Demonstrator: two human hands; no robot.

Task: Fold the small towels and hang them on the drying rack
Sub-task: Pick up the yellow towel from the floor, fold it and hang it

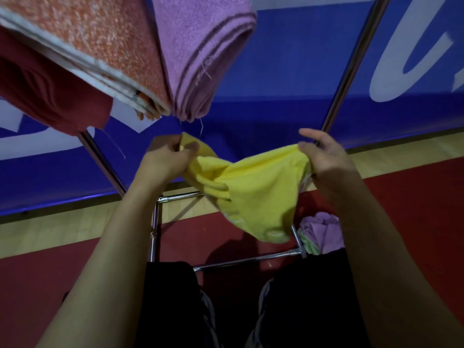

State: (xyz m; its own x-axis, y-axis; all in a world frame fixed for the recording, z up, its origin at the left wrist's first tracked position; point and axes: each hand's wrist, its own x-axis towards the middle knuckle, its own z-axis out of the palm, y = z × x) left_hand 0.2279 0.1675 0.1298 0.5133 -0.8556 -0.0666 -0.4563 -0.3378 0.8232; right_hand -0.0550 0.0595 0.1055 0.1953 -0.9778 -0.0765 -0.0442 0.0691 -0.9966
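Observation:
A yellow towel (pixel 253 189) hangs crumpled in the air between both hands, in front of the drying rack. My left hand (pixel 167 156) pinches its left corner with curled fingers. My right hand (pixel 324 153) grips the right edge between thumb and fingers. Above, folded towels hang over the rack: a purple one (pixel 203 54), an orange one (pixel 93 43) and a dark red one (pixel 47 96) at the left. The rack's lower metal bars (pixel 246 261) show under the yellow towel.
A pile of purple and pale green towels (pixel 322 233) lies on the red floor by the rack's right foot. Slanted metal rack poles (pixel 351 64) rise at both sides. A blue banner (pixel 288 84) stands behind. My legs and shoes are below.

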